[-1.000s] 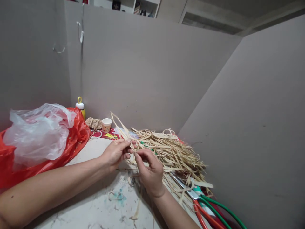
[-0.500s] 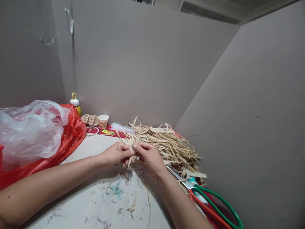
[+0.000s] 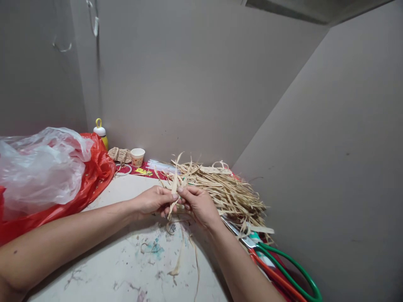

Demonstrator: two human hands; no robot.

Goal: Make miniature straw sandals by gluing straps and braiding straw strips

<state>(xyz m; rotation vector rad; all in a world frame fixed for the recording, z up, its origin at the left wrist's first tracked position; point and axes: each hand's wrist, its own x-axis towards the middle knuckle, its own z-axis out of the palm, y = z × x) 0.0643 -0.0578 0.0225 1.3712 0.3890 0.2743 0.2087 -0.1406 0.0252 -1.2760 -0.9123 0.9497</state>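
Note:
My left hand and my right hand meet fingertip to fingertip over the table, both pinched shut on a few pale dried straw strips. The strips fan upward above my fingers, and loose ends trail down onto the table toward me. Just behind my right hand lies a heap of the same dried straw.
The paint-stained white table carries a red plastic bag with a clear bag on it at left. At the back stand a yellow bottle, a woven piece and a paper cup. Large scissors with green and red handles lie at right. Grey partition walls enclose the corner.
My right hand rose from below the strips to meet my left hand at the same height. The strips stand more upright now. The camera view tilted slightly.

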